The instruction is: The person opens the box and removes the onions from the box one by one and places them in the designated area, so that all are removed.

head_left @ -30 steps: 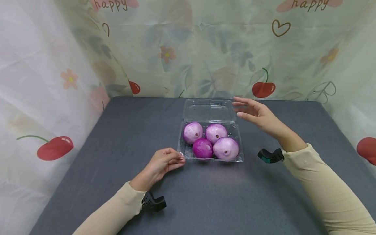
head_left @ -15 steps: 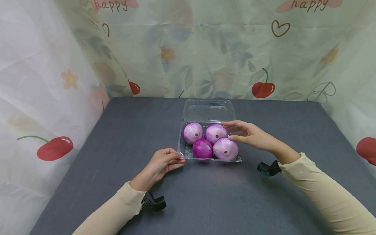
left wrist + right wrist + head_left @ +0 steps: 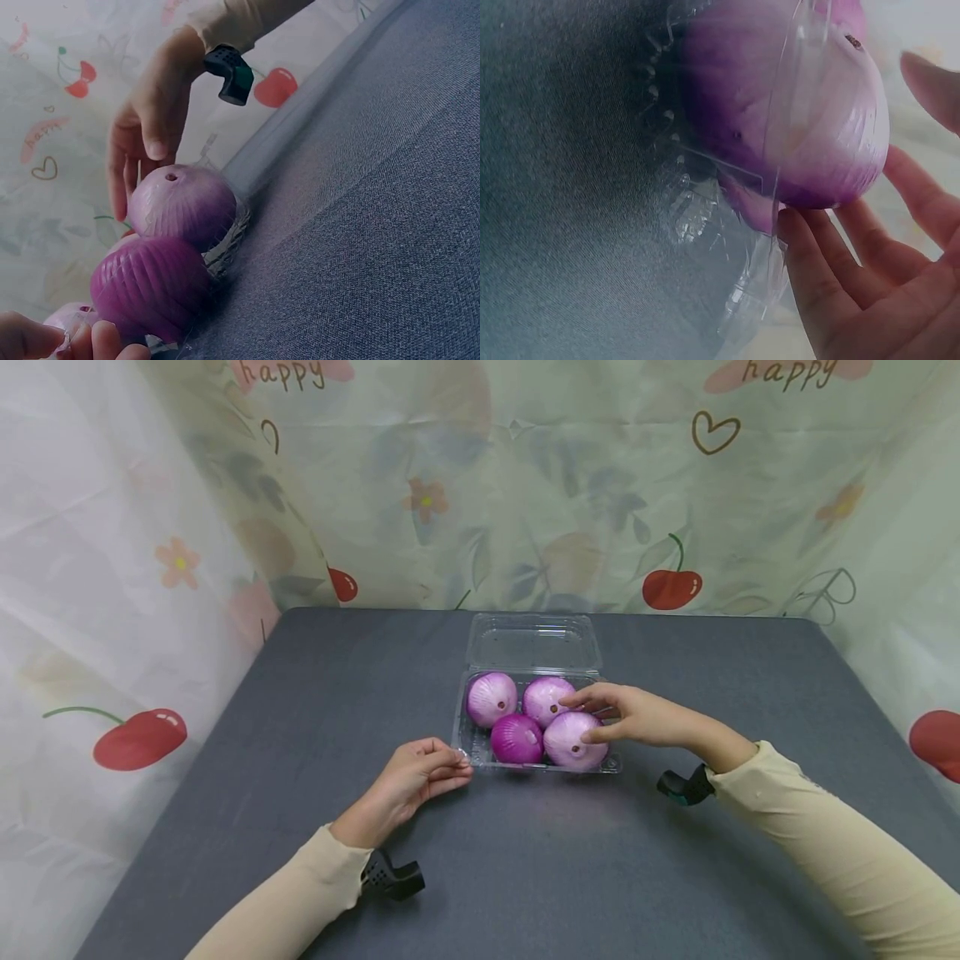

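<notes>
A clear plastic clamshell box (image 3: 483, 765) holds several purple onions, its lid (image 3: 534, 643) laid back behind it. At its near left corner my left hand (image 3: 411, 781) pinches the plastic edge between thumb and fingers. My right hand (image 3: 645, 714) reaches in from the right around the near right onion (image 3: 564, 749). Its fingers are spread loosely behind that onion; in the right wrist view the thumb (image 3: 932, 88) stands apart from the skin. A darker, smooth onion (image 3: 516, 741) sits at front left. Two paler ones, a left onion (image 3: 489, 695) and a right onion (image 3: 543, 696), lie behind.
The box stands on a dark grey tabletop (image 3: 337, 693), toward its far edge. A printed curtain (image 3: 517, 510) hangs behind and along both sides. Black wrist cameras, one on the left (image 3: 397, 878) and one on the right (image 3: 684, 786), stick out below the sleeves.
My right hand has come from beside the open lid, leftward and toward me, down to the near right onion. The left hand has kept its place at the box corner.
</notes>
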`<state>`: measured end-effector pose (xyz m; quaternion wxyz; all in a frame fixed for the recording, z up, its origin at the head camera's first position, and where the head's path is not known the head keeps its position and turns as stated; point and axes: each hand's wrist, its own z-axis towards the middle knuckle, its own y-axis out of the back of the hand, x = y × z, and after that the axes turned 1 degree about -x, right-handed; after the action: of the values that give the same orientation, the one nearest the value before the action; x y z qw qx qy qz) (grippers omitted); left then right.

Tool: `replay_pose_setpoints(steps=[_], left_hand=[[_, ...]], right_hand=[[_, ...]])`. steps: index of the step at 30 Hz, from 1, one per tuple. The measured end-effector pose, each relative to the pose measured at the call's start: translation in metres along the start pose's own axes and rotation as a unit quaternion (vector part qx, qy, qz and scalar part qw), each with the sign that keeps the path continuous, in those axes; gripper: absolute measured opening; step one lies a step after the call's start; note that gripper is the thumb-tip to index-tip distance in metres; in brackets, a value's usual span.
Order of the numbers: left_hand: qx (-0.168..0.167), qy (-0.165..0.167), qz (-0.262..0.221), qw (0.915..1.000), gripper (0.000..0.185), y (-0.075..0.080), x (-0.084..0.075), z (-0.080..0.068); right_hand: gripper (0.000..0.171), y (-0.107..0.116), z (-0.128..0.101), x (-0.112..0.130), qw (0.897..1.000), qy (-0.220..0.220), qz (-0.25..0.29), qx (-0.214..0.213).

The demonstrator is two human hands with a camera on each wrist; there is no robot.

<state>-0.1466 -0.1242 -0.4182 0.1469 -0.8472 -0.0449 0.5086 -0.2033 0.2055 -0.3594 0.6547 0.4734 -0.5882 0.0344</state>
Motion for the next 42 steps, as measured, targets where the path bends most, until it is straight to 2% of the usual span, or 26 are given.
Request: replay_pose_setpoints(steps=[6,15,24,29,36,42], left_hand=[[-0.002,0.000,0.002,1.0000,0.009,0.000,0.000,0.000],[-0.007,0.001,0.003,1.0000,0.009,0.001,0.001,0.001],[-0.007,-0.001,0.003,1.0000,0.007,0.001,0.002,0.002],[-0.005,-0.004,0.002,1.0000,0.004,0.001,0.002,0.002],[-0.004,-0.004,0.004,1.0000,0.005,0.001,0.002,0.002],[-0.006,-0.001,0.007,1.0000,0.003,0.001,0.002,0.002]], right_hand=[[0.056,0.002,0.003,0.003,0.999,-0.002,-0.033,0.033],[0.066,0.001,0.006,0.012,0.989,0.002,-0.138,0.049],[0.065,-0.002,0.008,0.015,0.984,-0.004,-0.170,0.049],[0.064,0.001,0.005,0.011,0.990,0.001,-0.141,0.031],[0.067,0.015,0.000,0.008,0.998,0.011,-0.055,0.008],[0.069,0.022,-0.003,0.007,0.998,0.045,0.013,-0.032]])
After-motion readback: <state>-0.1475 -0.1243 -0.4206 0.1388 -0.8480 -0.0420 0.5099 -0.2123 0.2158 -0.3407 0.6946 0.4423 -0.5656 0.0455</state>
